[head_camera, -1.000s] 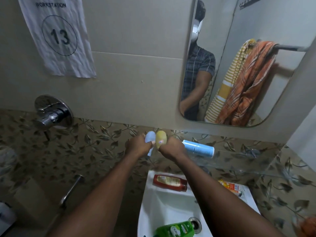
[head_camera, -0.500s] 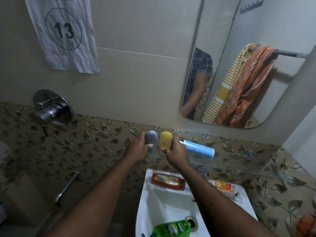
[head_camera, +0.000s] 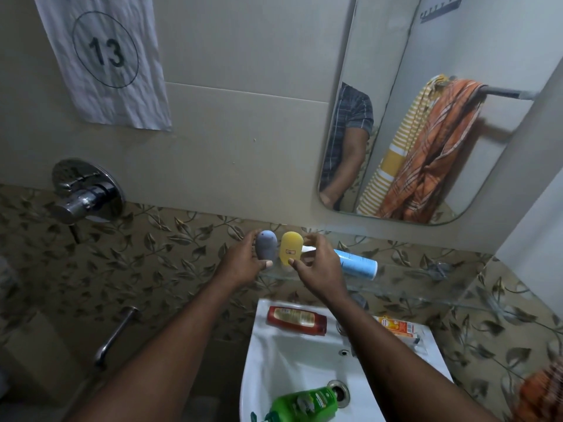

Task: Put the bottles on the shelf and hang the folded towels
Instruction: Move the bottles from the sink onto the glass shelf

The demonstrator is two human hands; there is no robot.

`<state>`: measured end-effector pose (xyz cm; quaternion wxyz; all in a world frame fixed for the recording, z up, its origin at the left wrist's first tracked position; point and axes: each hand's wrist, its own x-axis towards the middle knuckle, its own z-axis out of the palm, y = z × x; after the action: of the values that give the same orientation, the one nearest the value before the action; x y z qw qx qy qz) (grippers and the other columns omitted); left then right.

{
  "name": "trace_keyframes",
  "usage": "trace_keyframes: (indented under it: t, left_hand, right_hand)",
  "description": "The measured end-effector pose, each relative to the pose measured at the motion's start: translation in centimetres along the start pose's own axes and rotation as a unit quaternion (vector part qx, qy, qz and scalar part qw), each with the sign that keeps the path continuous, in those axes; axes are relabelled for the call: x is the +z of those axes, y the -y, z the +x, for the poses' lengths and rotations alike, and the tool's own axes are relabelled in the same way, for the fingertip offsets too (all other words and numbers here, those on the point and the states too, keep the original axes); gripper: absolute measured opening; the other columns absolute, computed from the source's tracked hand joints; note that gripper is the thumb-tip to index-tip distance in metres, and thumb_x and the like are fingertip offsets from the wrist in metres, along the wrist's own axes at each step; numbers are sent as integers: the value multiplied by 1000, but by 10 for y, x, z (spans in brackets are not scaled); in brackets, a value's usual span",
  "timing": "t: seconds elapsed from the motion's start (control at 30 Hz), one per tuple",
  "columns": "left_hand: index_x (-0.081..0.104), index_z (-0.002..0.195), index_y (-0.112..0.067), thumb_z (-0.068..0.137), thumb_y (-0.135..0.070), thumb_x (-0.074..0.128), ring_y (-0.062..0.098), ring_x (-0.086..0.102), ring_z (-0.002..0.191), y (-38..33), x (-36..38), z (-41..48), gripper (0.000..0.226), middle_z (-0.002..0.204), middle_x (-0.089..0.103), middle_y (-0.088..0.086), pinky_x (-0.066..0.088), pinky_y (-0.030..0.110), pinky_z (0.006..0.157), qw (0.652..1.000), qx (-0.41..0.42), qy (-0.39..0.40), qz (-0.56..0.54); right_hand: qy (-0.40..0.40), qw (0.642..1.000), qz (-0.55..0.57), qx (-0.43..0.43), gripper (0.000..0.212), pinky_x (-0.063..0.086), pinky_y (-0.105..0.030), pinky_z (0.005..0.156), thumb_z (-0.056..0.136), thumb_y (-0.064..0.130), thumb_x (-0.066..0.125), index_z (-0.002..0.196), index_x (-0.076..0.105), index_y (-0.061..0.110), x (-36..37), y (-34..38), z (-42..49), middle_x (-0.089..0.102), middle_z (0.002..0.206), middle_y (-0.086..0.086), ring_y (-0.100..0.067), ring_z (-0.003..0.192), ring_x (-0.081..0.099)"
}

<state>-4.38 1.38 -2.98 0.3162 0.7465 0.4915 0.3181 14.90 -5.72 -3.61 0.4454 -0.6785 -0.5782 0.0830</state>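
Observation:
A grey-blue bottle (head_camera: 266, 245) and a yellow bottle (head_camera: 291, 248) stand upright side by side on the glass shelf (head_camera: 426, 295) under the mirror. My left hand (head_camera: 240, 264) is just left of the grey-blue bottle, fingers spread, thumb below it. My right hand (head_camera: 320, 269) is just right of the yellow bottle, fingers apart, thumb tip at its lower edge. A light blue bottle (head_camera: 356, 264) lies on its side on the shelf behind my right hand. A red bottle (head_camera: 297, 319) lies on the sink rim. A green bottle (head_camera: 304, 403) lies in the basin.
The white sink (head_camera: 274, 354) is below the shelf, with an orange packet (head_camera: 396, 325) on its right rim. The mirror (head_camera: 380, 86) reflects striped yellow and orange towels (head_camera: 426, 147) on a bar. Orange cloth (head_camera: 542, 394) shows at bottom right. A chrome tap (head_camera: 86, 197) juts from the left wall.
Both hands have loosened from the two bottles and drawn back a little, fingers now spread. The bottles stay standing on the shelf. The camera tilted down slightly.

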Motion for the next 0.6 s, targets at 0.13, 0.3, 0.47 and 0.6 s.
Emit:
trace_keyframes:
  t: [0.13, 0.3, 0.47, 0.6]
  left_hand:
    - [28, 163, -24, 76, -27, 92, 28, 58, 135, -6, -5, 3, 107, 155, 54, 7, 51, 42, 107, 999, 4, -26, 17]
    - [28, 163, -29, 73, -23, 94, 24, 51, 140, -19, -12, 9, 112, 161, 43, 5, 51, 43, 108, 998, 47, -44, 1]
    - [33, 160, -33, 71, -34, 95, 24, 48, 139, -37, -10, 15, 108, 156, 46, 4, 49, 45, 108, 994, 95, -38, 40]
    - [38, 158, -29, 73, -36, 94, 27, 48, 137, -48, -3, 16, 102, 152, 50, 5, 47, 46, 107, 987, 132, -32, 81]
  right_hand:
    - [-30, 999, -21, -29, 42, 55, -35, 81, 83, 13, 72, 122, 58, 16, -18, -8, 3, 62, 113, 0, -18, 96, 64]
    - [-48, 977, -205, -34, 38, 48, -42, 87, 83, 27, 75, 116, 61, 13, -46, -32, 16, 64, 112, -8, -31, 106, 57]
    - [70, 940, -333, 20, 42, 42, -42, 94, 86, 40, 73, 123, 56, 25, -59, -50, 16, 65, 119, -2, -27, 108, 60]
    - [53, 938, -343, 17, 46, 40, -40, 96, 87, 37, 75, 128, 56, 28, -60, -53, 12, 63, 122, 1, -24, 113, 58]
